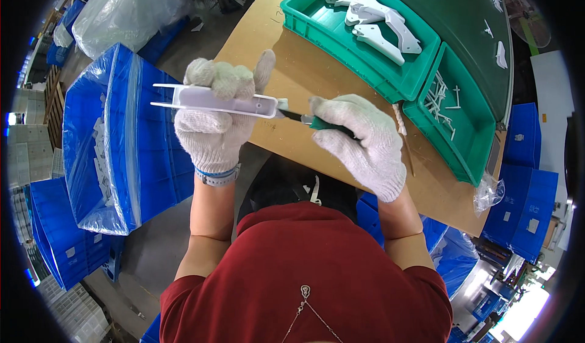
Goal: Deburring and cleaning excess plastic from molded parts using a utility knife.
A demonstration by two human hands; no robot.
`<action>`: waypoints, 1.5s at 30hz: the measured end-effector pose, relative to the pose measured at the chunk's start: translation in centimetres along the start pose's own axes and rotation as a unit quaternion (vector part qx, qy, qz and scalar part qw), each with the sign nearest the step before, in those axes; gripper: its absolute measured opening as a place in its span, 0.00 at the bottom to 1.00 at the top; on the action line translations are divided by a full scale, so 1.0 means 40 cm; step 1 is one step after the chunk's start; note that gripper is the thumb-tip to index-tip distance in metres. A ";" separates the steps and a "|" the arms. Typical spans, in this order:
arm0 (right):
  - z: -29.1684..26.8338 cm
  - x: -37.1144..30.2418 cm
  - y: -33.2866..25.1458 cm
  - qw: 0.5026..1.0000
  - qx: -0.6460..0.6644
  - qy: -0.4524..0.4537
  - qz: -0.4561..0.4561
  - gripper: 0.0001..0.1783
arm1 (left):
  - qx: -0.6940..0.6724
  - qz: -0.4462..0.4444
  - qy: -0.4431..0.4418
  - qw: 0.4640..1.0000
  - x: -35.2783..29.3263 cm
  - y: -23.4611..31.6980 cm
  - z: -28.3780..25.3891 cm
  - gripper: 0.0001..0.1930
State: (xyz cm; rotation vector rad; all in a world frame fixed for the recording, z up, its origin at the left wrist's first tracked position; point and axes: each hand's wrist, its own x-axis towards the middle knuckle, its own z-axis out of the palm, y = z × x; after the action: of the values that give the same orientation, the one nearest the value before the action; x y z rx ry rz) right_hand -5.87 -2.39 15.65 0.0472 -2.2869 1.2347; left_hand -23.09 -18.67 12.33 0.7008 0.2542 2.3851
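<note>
One gloved left hand (pixel 210 134) curls round a white plastic part (pixel 228 104) above the left edge of the desk (pixel 292 71); the right hand (pixel 362 139) clenches a green-handled knife (pixel 332 125), its blade (pixel 290 115) at the part's end. On my feed I cannot tell if they touch. A green tray (pixel 341 49) stands by the far edge.

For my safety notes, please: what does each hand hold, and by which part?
The left hand grips the white plastic part around its middle; the right hand holds a knife-like tool by its green handle.
</note>
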 end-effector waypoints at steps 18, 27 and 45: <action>0.019 0.002 -0.027 0.994 -0.101 0.027 -0.029 0.18 | 0.009 0.013 -0.002 1.000 -0.007 0.013 0.012 0.07; 0.008 0.012 -0.004 0.985 -0.164 0.057 -0.018 0.19 | -0.070 -0.056 0.029 0.996 -0.009 0.006 0.067 0.10; -0.017 0.038 -0.013 0.988 -0.118 0.055 -0.083 0.22 | -0.108 -0.123 0.184 0.969 -0.020 -0.015 -0.003 0.25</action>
State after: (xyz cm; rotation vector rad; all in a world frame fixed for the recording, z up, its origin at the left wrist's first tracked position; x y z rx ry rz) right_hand -6.72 -1.84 17.05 0.0804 -2.2657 0.8561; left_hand -22.33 -18.71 11.69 0.1136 0.2165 2.2435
